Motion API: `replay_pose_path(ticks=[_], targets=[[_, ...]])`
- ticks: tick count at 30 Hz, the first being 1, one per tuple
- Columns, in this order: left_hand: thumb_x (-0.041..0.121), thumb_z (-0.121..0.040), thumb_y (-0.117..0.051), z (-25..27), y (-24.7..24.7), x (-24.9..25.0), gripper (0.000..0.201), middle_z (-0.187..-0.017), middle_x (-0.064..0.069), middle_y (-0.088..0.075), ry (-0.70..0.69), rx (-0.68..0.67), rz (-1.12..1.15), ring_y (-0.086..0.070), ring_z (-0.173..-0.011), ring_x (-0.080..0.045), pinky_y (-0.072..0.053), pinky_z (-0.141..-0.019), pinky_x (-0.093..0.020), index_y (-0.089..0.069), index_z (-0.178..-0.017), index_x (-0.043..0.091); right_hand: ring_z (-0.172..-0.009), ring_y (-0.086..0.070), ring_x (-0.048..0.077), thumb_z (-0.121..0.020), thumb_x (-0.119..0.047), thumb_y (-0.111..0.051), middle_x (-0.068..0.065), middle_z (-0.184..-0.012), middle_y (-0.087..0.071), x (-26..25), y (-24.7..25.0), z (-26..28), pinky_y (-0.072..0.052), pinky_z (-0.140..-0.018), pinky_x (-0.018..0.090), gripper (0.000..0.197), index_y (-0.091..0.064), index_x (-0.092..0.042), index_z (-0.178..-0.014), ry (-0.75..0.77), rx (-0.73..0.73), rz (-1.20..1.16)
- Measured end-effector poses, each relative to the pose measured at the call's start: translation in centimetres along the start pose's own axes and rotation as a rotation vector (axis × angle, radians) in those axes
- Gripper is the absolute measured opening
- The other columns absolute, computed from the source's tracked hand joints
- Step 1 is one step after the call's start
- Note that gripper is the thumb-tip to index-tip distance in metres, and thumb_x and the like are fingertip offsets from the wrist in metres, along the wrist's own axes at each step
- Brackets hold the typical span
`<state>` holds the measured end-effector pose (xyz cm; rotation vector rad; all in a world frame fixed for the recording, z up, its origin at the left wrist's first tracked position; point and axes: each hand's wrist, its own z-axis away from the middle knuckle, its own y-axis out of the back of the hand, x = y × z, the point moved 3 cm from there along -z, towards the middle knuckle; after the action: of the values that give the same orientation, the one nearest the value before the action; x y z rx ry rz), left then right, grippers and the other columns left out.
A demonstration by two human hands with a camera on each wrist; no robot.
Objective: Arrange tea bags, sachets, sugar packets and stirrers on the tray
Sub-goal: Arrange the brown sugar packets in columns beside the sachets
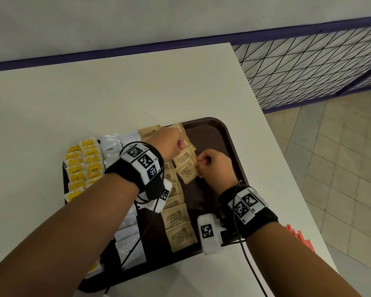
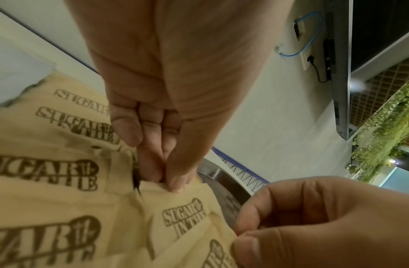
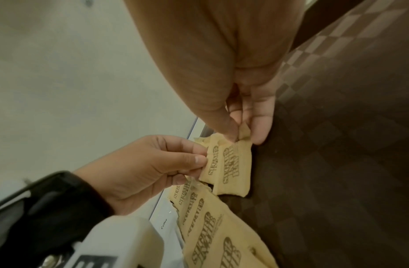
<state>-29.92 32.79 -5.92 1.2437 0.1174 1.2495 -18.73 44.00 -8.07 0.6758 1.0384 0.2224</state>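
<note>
A dark brown tray (image 1: 221, 133) lies on the white table. It carries yellow tea bags (image 1: 81, 166) at the left, white coffee sachets (image 1: 110, 146) beside them, then a column of brown sugar packets (image 1: 176, 219). My left hand (image 1: 182, 145) pinches the top edge of one sugar packet (image 2: 185, 215) between thumb and fingers. My right hand (image 1: 199, 162) pinches the corner of the neighbouring sugar packet (image 3: 235, 168), which overlaps the first. Both packets sit near the far middle of the tray. Red stirrers (image 1: 300, 239) lie on the table right of the tray.
The tray's right half (image 1: 212, 151) is bare brown surface. The table's right edge (image 1: 287, 168) runs close to the tray, with tiled floor and a purple-framed wire fence (image 1: 308, 67) beyond. Wrist-camera cables hang over the tray's near side.
</note>
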Motion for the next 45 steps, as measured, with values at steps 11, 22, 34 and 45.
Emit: replay_pose_path(ticks=[11,22,34,45], targets=[[0.001,-0.086,-0.055,0.4,0.1,0.7,0.023,-0.108,-0.003,-0.067,-0.013,-0.01,-0.039,-0.062,-0.098,-0.018,-0.045,-0.085,-0.025,-0.071,-0.096,0.013,-0.065,-0.052,0.01,-0.078,-0.004,-0.058,-0.006,-0.066,-0.053,0.3,0.1,0.4,-0.037,-0.057,0.008,0.006,-0.062,-0.005,-0.081,0.054,-0.015,0.173],[0.004,-0.083,-0.064,4.6,3.0,-0.6,0.016,-0.08,0.01,-0.061,0.044,0.375,0.374,-0.059,-0.072,-0.001,-0.045,-0.065,-0.009,-0.069,-0.092,0.015,-0.088,-0.062,0.015,-0.084,-0.008,-0.063,0.007,-0.102,-0.064,-0.7,0.3,-0.1,-0.049,-0.085,0.022,0.023,-0.067,-0.008,-0.107,0.192,-0.009,0.135],[0.006,-0.081,-0.069,13.8,0.0,-4.3,0.02,-0.084,0.006,-0.069,0.202,0.505,0.674,-0.064,-0.076,-0.011,-0.05,-0.071,-0.02,-0.069,-0.089,0.024,-0.107,-0.057,0.022,-0.087,0.0,-0.052,0.012,-0.114,-0.063,-2.8,0.3,-1.2,-0.041,-0.095,0.024,0.029,-0.064,-0.002,-0.113,0.289,-0.01,0.2],[0.007,-0.083,-0.067,14.4,-1.3,-5.1,0.017,-0.086,0.007,-0.069,0.217,0.491,0.661,-0.063,-0.076,-0.007,-0.05,-0.07,-0.022,-0.069,-0.092,0.022,-0.095,-0.062,0.017,-0.087,-0.007,-0.054,0.007,-0.106,-0.067,-2.8,0.5,-1.7,-0.045,-0.082,0.018,0.022,-0.069,-0.007,-0.102,0.163,-0.017,0.199]])
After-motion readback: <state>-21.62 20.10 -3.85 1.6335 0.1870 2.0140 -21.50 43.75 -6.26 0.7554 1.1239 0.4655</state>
